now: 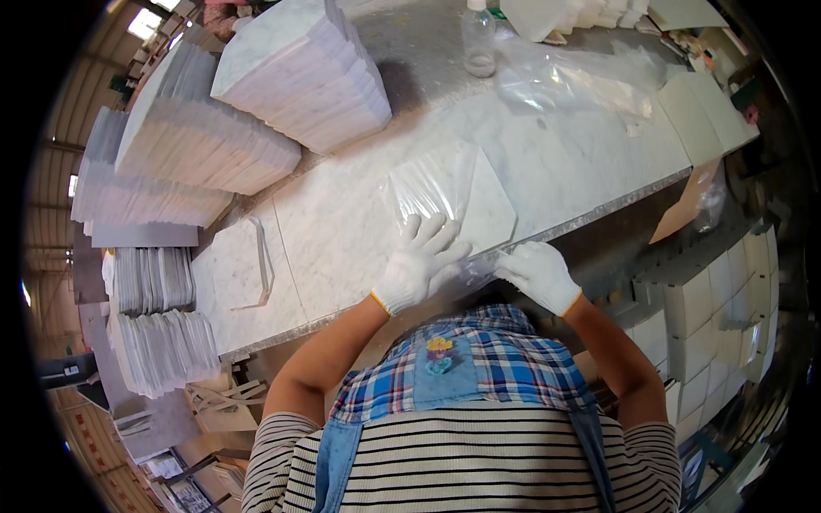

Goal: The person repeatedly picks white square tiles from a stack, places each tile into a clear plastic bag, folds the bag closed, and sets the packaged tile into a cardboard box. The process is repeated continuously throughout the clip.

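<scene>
On the white marble worktop lies a white six-sided marble tile (pixel 491 203), partly covered by a sheet of clear plastic film (pixel 430 183). My left hand (pixel 419 267), in a white glove with a yellow cuff, lies with fingers spread over the near left edge of the film and tile. At the tile's near right corner, by the worktop's front edge, my right hand (pixel 540 275), gloved alike, has its fingers closed on clear film. Part of that film hangs between the two hands, over the front edge. The fingertips of my right hand are partly hidden.
Tall stacks of hexagonal tiles (pixel 299 73) stand at the back left, with more upright tiles (pixel 167 350) at the left. A thin strip frame (pixel 262 265) lies on the left worktop. At the back are a clear bottle (pixel 479 43) and crumpled plastic (pixel 581 81). Stacked pale blocks (pixel 714 299) stand right.
</scene>
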Demonstrator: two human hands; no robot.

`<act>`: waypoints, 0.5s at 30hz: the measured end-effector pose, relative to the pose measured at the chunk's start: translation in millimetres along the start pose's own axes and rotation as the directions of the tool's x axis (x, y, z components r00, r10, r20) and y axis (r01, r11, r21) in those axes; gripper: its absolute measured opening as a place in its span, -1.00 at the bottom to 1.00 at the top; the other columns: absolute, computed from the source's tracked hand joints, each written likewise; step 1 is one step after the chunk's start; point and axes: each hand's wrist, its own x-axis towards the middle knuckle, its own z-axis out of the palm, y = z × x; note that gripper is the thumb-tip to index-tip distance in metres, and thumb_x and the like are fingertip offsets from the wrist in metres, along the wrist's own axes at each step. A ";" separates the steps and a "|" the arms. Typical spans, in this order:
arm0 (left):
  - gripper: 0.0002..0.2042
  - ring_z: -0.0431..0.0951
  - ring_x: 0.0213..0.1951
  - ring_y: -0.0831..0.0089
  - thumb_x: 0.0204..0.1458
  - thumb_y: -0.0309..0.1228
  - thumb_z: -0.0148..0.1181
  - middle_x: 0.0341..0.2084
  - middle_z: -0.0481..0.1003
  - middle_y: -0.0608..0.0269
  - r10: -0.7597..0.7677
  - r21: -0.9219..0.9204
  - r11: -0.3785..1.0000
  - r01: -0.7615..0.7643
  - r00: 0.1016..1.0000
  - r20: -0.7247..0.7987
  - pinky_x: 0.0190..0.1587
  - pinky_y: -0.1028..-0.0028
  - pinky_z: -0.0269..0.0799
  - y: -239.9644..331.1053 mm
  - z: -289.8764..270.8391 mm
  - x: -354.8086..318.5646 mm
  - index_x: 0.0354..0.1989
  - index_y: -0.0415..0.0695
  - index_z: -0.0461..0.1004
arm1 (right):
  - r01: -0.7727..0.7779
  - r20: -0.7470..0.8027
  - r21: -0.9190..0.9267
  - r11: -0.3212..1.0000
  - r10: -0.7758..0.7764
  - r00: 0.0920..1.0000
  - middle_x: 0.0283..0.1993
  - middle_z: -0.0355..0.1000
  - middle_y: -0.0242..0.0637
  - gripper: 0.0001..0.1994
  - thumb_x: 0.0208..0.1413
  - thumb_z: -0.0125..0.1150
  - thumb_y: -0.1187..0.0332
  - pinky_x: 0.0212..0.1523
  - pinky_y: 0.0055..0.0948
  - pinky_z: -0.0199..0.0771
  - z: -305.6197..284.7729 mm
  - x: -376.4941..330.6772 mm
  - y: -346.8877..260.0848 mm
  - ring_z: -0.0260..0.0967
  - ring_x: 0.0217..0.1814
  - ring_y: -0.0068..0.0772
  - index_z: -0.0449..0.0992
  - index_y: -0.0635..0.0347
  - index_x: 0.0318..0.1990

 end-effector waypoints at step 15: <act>-0.92 0.46 -0.34 0.23 0.02 -0.50 0.18 -0.36 0.53 0.22 -0.580 -0.404 0.782 0.475 0.792 -0.191 -0.19 0.34 0.39 7.8 33.2 3.3 -0.32 -0.08 0.54 | -0.295 -0.047 0.710 0.640 0.461 0.886 -0.22 0.58 -0.25 -0.80 0.15 0.25 0.44 -0.16 -0.53 0.48 -14.6 89.0 22.3 0.49 -0.19 -0.54 0.60 0.31 -0.10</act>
